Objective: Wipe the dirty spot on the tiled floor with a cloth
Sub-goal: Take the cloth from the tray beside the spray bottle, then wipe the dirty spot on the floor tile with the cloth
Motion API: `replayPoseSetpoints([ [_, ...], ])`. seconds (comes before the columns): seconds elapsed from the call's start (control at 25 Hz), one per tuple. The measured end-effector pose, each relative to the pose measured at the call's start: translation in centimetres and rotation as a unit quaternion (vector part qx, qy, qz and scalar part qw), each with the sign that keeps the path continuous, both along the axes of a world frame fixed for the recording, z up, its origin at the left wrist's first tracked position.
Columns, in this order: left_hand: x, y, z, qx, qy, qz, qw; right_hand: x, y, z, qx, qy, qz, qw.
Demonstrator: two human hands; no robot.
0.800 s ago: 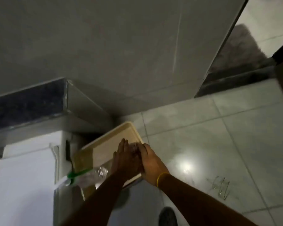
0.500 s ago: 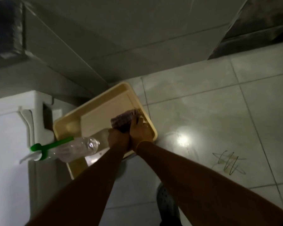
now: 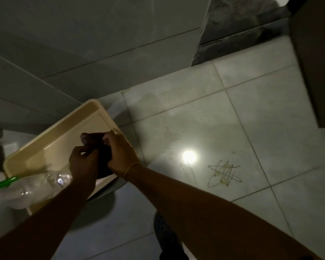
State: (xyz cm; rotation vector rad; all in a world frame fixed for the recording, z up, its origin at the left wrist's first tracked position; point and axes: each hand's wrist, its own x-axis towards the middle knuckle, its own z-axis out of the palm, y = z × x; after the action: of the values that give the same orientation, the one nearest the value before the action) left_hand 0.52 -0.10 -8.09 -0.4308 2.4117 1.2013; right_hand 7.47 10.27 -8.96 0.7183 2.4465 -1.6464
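A dark cloth [image 3: 94, 140] is bunched between both hands above a cream plastic tray [image 3: 68, 132]. My left hand [image 3: 83, 163] pinches its near side and my right hand [image 3: 120, 152], with a yellow band at the wrist, grips its right side. The dirty spot [image 3: 224, 175], a dark scribble with a yellowish smear, lies on the pale tiled floor [image 3: 195, 113] to the right of my right forearm, well apart from the cloth.
A clear spray bottle [image 3: 32, 184] with a green nozzle lies across the tray's near end. A tiled wall [image 3: 101, 44] rises behind. A brown cabinet side [image 3: 315, 62] stands at the right. A dark sandal [image 3: 163, 229] shows below.
The cloth has come up off the tray into both hands. The view has tilted down and right, bringing the scribble nearer the centre.
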Motion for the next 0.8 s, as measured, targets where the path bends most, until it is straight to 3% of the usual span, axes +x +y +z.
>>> replayPoseSetpoints([
  [0.2, 7.5, 7.1, 2.8, 0.071, -0.032, -0.137, 0.987, 10.1, 7.5, 2.3, -0.028, 0.057, -0.107, 0.992],
  [0.36, 16.7, 13.7, -1.7, 0.084, -0.088, -0.225, 0.967, 20.8, 12.8, -1.6, 0.042, -0.002, -0.137, 0.99],
  [0.52, 28.9, 16.4, -11.7, 0.116, -0.191, -0.226, 0.948, 33.2, 14.5, -12.5, 0.115, -0.08, -0.122, 0.983],
  [0.64, 36.2, 15.1, -20.9, 0.071, -0.24, -0.236, 0.939, 39.4, 12.9, -21.6, 0.153, -0.162, -0.09, 0.971],
  [0.72, 39.6, 12.8, -25.4, 0.034, -0.237, -0.275, 0.931, 42.4, 10.9, -26.7, 0.141, -0.2, -0.122, 0.962],
  [0.8, 41.7, 9.9, -28.9, -0.044, -0.164, -0.354, 0.92, 45.8, 8.6, -30.8, 0.194, -0.232, -0.106, 0.947],
])
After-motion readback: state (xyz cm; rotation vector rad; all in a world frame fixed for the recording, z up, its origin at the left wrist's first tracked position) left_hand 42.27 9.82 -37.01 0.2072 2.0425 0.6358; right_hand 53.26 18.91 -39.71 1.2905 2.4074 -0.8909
